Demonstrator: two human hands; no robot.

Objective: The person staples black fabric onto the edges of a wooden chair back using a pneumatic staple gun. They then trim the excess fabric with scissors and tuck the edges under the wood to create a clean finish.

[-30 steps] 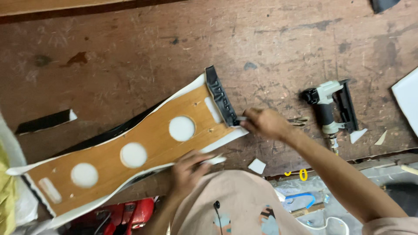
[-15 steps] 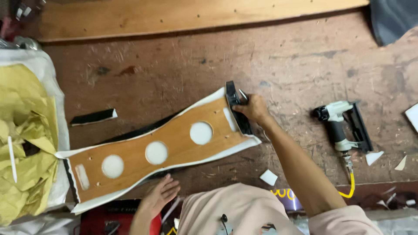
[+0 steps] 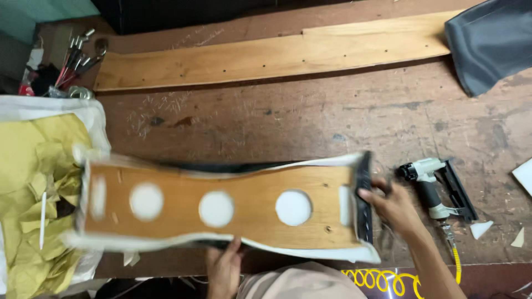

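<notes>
A long wooden panel [image 3: 244,207] with three round holes lies across the brown workbench, wrapped in white material with black edging. My left hand [image 3: 224,268] grips its near edge at the middle. My right hand [image 3: 390,207] holds the black strip at the panel's right end. The panel lies roughly level, its left end blurred over a pile of yellow cloth.
A pneumatic staple gun [image 3: 440,188] with a yellow coiled hose lies right of my right hand. A long wooden plank [image 3: 271,58] lies at the back. Yellow cloth [image 3: 33,188] fills a white bag at left. Dark grey fabric [image 3: 493,41] sits at top right; tools [image 3: 75,61] at top left.
The panel has swung from a slant to nearly level and shifted left. My right hand stayed at its right end; my left hand moved onto the near edge.
</notes>
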